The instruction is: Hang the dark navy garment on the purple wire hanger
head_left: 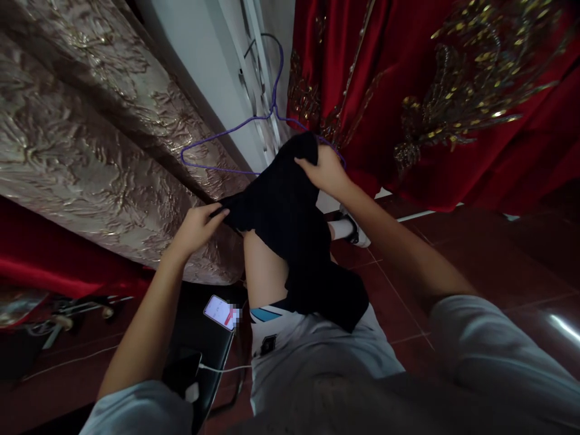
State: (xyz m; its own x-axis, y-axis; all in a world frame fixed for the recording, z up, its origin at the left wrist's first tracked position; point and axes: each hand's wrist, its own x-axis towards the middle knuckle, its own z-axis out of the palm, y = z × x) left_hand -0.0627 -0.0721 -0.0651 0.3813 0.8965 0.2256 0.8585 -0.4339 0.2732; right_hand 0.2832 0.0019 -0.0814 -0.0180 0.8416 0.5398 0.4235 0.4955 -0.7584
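A black piece of clothing (pixel 290 205) is stretched between my two hands, its lower part draped over my lap. Its exact kind does not show. My left hand (pixel 198 228) pinches a narrow edge of it on the left. On the upper right, my right hand (pixel 327 171) grips another edge, thumb on top of the cloth. Just beyond the garment hangs a purple wire hanger (pixel 222 131), its hook up near a white metal frame. The garment covers part of the hanger's lower bar, and whether the two touch I cannot tell.
Beige textured fabric (pixel 90 121) hangs on the left, red cloth with gold sequins (pixel 408 90) on the right. A lit phone (pixel 221 312) lies on a black seat (pixel 222 345) by my left leg, near a white cable (pixel 226 368). Dark red tiles (pixel 408 290) cover the floor.
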